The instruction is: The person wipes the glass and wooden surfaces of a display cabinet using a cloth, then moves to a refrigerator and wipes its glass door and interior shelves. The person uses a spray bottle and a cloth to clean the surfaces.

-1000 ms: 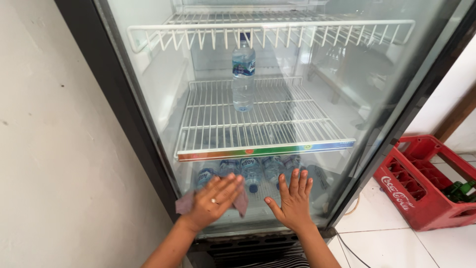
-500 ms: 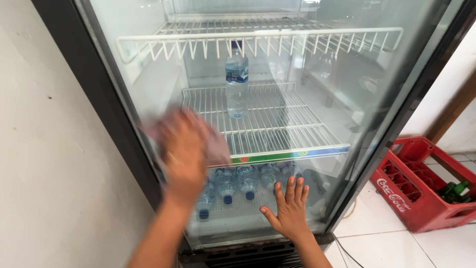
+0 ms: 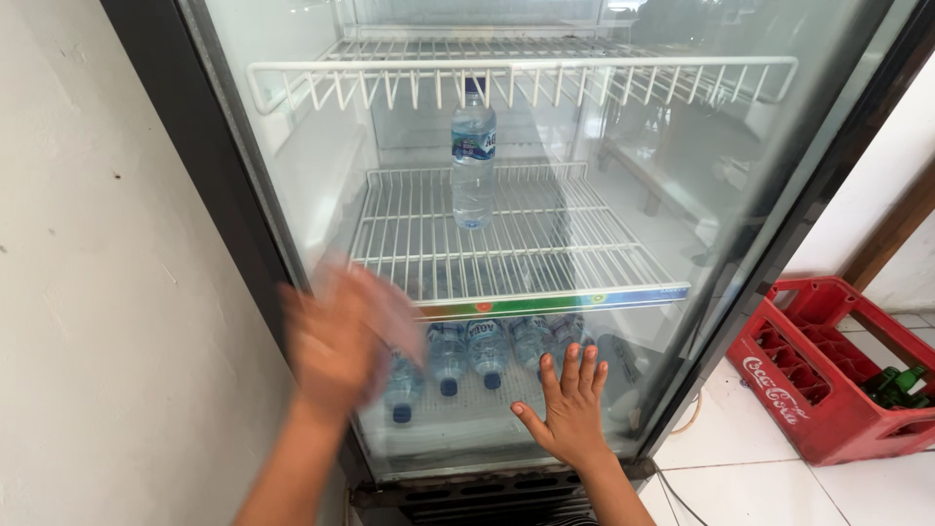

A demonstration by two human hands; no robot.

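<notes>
A glass-door fridge stands in front of me, its door closed. My left hand is blurred with motion and presses a pinkish cloth against the lower left of the glass. My right hand lies flat on the glass near the bottom, fingers spread, holding nothing. Behind the glass one clear water bottle stands upright on the middle wire shelf. Several more water bottles stand on the lowest level, partly hidden by my hands.
A white wall runs along the left of the fridge. A red plastic crate with green bottles sits on the white tiled floor at the right. An upper wire shelf holds nothing.
My left hand with the cloth swept up the glass from the bottom, then came back down and left. My right hand stayed flat low on the door.
</notes>
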